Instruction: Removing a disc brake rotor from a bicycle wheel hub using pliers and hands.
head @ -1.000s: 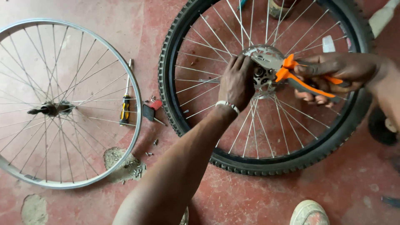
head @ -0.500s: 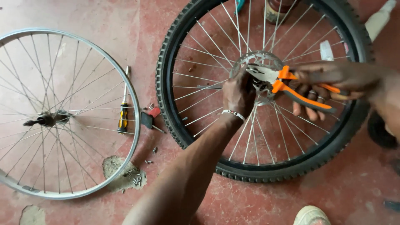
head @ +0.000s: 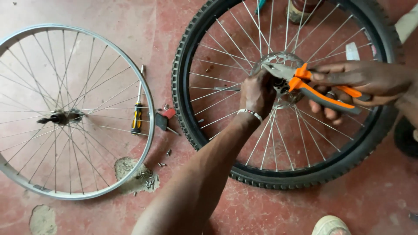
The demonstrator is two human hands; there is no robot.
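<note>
My left hand [head: 257, 92] is closed over the hub [head: 281, 82] of the tyred wheel [head: 209, 130], which lies flat on the red floor [head: 370, 204]. The fingers are curled down onto the hub centre beside the brake disc, and I cannot tell from this angle whether they pinch a small part or only steady the wheel.

My right hand [head: 370, 80] is wrapped around the orange handles of the pliers [head: 305, 82]. The grip is closed, and the metal nose points left toward the hub, its tips just beside my left fingers. Whether the nose has bitten onto a nut or bolt is hidden by the hand and the disc.

Findings on method, as my judgement:
- The pliers should sit square on the fastener before any turn, since a skewed bite is likely to slip and round it.
- The left hand should press the hub down so that the wheel does not rotate with the tool.
- The left fingers lie close to the nose, so a slip could catch them. I would move them clear.

Also noted: a bare spoked rim [head: 150, 130] lies well apart at left. Between the two wheels lie a yellow-handled screwdriver [head: 137, 117], a small red-and-black tool [head: 164, 119] and scattered small screws [head: 163, 159].
</note>
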